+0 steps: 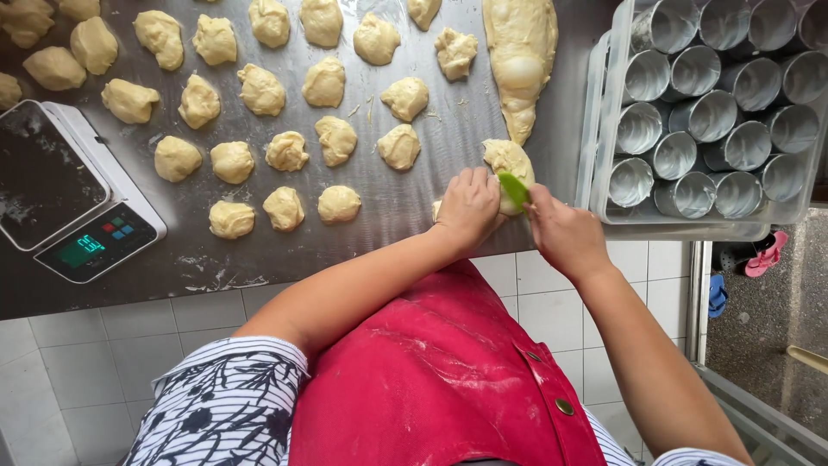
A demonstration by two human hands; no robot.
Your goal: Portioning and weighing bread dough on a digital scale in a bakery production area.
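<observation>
The left hand (468,207) lies fingers-down on a dough lump (509,164) at the near edge of the steel table (379,233), holding it in place. The right hand (562,233) grips a green scraper (514,187), its blade set into the same lump just beside the left fingers. Both hands touch the lump, close together.

Just beyond the lump lies a long dough mass (520,60), its tapered end pointing toward the hands and nearly meeting the lump.

To the left, cut dough pieces (285,151) sit in loose rows across the table, apart from one another, reaching to the far left corner.

At the table's left end stands a digital scale (69,190) with a dark, floured platform and a lit display.

On the right, a clear plastic bin (604,129) holds metal cylinder moulds (707,116) packed side by side, open ends up.

The person wears a red apron (440,380), dusted with flour, over a patterned shirt.
</observation>
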